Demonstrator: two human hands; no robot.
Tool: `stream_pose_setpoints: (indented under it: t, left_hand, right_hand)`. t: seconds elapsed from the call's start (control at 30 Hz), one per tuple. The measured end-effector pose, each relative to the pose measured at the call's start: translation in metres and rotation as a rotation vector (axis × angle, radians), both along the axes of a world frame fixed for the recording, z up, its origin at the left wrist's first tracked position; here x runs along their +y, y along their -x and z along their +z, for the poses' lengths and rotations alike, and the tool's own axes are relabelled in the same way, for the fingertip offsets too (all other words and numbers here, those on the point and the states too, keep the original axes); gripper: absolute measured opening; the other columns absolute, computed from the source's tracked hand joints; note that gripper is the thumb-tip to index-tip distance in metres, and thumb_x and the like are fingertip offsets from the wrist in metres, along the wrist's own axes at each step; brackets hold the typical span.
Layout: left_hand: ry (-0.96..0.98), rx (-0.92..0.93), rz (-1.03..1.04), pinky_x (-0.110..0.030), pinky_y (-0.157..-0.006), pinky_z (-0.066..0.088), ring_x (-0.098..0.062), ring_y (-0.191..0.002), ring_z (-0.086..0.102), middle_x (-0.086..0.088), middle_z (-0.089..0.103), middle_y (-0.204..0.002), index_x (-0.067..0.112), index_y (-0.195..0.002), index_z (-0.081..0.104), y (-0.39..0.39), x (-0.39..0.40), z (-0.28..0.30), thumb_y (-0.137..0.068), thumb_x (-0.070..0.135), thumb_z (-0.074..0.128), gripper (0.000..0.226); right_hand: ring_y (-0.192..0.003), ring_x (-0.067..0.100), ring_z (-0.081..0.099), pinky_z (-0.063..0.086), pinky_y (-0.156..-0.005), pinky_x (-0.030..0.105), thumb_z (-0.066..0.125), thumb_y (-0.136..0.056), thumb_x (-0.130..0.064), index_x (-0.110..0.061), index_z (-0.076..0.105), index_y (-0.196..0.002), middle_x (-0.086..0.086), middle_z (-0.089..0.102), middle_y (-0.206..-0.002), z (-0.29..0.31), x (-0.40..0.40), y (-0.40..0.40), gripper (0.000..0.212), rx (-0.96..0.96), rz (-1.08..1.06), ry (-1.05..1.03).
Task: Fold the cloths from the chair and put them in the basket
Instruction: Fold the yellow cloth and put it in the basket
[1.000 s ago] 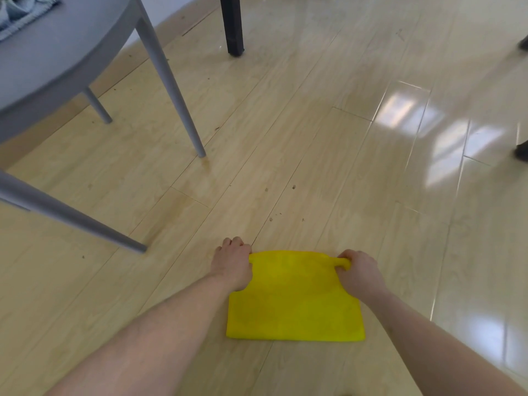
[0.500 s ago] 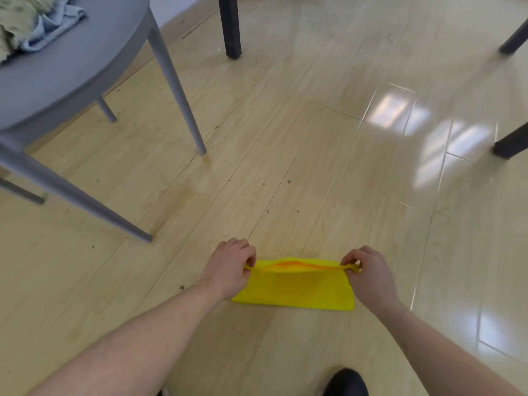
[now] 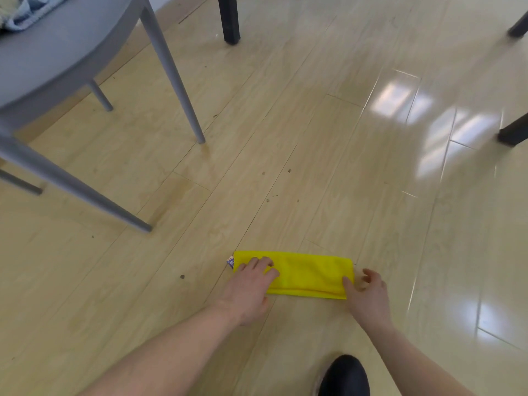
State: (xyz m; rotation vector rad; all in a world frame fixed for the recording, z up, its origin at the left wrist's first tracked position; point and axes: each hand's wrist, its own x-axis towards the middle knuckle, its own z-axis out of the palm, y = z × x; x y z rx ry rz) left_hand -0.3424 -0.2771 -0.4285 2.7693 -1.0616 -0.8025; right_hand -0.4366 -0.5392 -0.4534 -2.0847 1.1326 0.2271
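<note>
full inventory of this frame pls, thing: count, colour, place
cloth: 1, yellow, folded into a strip on the floor, small tag at its left end
chair: 1, grey, upper left
cloths on chair: a pile, pale blue and cream, count unclear, top left corner
dark furniture legs: 3, black, top centre and right edge
floor: light wood, glossy
shoe: 1, black, bottom edge
left hand: flat on the cloth's left end
right hand: at the cloth's right end, thumb on it
</note>
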Motion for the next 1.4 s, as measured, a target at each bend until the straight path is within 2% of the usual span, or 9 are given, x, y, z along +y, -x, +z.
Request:
stream_pose_setpoints:
  t: [0.23,0.37,0.47,0.57,0.67,0.83,1.17,1.27,1.4]
  left_hand:
    - [-0.136,0.172,-0.07,-0.051,-0.119,0.029,-0.031,-0.153,0.011,0.0,0.004,-0.17,0.027,-0.159,0.021,0.02,-0.033,-0.014,-0.09,0.029,0.066,0.083]
    - [-0.059,0.194,-0.029,-0.049,-0.12,0.028,-0.029,-0.152,0.015,0.001,0.009,-0.169,0.026,-0.155,0.031,0.015,-0.033,-0.008,-0.089,0.027,0.062,0.073]
    - [0.072,0.098,0.145,-0.043,-0.116,0.03,-0.024,-0.146,0.028,0.002,0.024,-0.163,0.029,-0.147,0.043,0.008,-0.021,-0.004,-0.088,0.028,0.06,0.062]
    - [0.148,0.057,0.468,-0.036,-0.107,0.04,-0.022,-0.132,0.043,0.003,0.037,-0.145,0.028,-0.138,0.052,0.003,-0.004,-0.008,-0.084,0.031,0.06,0.054]
    - [0.126,0.289,0.693,-0.036,-0.096,0.05,-0.025,-0.123,0.055,0.001,0.042,-0.139,0.025,-0.14,0.048,0.001,0.011,-0.014,-0.087,0.036,0.06,0.056]
    - [0.179,0.488,0.691,-0.035,-0.105,0.046,-0.022,-0.128,0.055,0.0,0.049,-0.145,0.026,-0.147,0.044,0.005,0.014,-0.015,-0.082,0.031,0.056,0.066]
    - [0.275,0.524,0.786,-0.027,-0.1,0.048,-0.02,-0.116,0.063,0.004,0.063,-0.137,0.026,-0.138,0.056,0.001,0.009,-0.02,-0.082,0.008,0.054,0.06]
    - [0.292,0.508,0.905,-0.027,-0.095,0.05,-0.019,-0.112,0.063,0.006,0.06,-0.136,0.025,-0.14,0.052,-0.002,0.01,-0.024,-0.085,0.017,0.058,0.055]
    - [0.35,0.507,0.968,-0.036,-0.102,0.049,-0.019,-0.116,0.061,0.005,0.055,-0.14,0.024,-0.147,0.044,-0.007,0.004,-0.027,-0.087,0.033,0.068,0.066]
  right_hand:
    - [-0.118,0.034,0.06,0.051,-0.097,0.043,0.074,-0.09,-0.04,-0.008,0.049,-0.143,0.016,0.06,-0.136,-0.003,0.007,-0.02,0.066,0.049,-0.298,-0.29]
    - [-0.105,0.028,0.055,0.043,-0.088,0.037,0.071,-0.093,-0.029,-0.007,0.062,-0.132,0.01,0.061,-0.117,0.006,0.001,-0.025,0.046,0.043,-0.351,-0.362]
    - [-0.099,0.029,0.06,0.046,-0.085,0.039,0.069,-0.091,-0.027,-0.008,0.067,-0.118,0.01,0.066,-0.109,0.02,-0.006,-0.029,0.033,-0.069,-0.377,-0.215]
    - [-0.1,0.03,0.063,0.049,-0.086,0.04,0.069,-0.087,-0.024,-0.014,0.067,-0.106,0.007,0.069,-0.105,0.04,-0.01,-0.036,0.022,-0.19,-0.34,-0.077]
    - [-0.093,0.024,0.063,0.043,-0.078,0.033,0.07,-0.086,-0.021,-0.016,0.066,-0.101,0.001,0.068,-0.101,0.058,-0.001,-0.046,0.016,-0.297,-0.227,-0.055]
    - [-0.073,0.015,0.061,0.043,-0.058,0.027,0.074,-0.082,-0.021,-0.027,0.062,-0.089,-0.004,0.065,-0.086,0.061,0.041,-0.056,0.015,-0.299,0.067,-0.112]
    - [-0.074,0.0,0.061,0.042,-0.058,0.011,0.068,-0.091,-0.027,-0.03,0.068,-0.108,-0.014,0.062,-0.107,0.014,0.1,-0.045,0.017,-0.037,0.466,-0.213]
    - [-0.062,0.005,0.058,0.049,-0.061,0.024,0.066,-0.088,-0.021,-0.035,0.068,-0.098,-0.012,0.065,-0.083,0.014,0.093,-0.04,0.018,-0.101,0.344,-0.185]
    - [-0.1,0.013,0.061,0.054,-0.091,0.039,0.071,-0.087,-0.019,-0.027,0.065,-0.117,-0.008,0.062,-0.116,0.01,0.069,-0.036,0.032,-0.208,0.175,0.008]
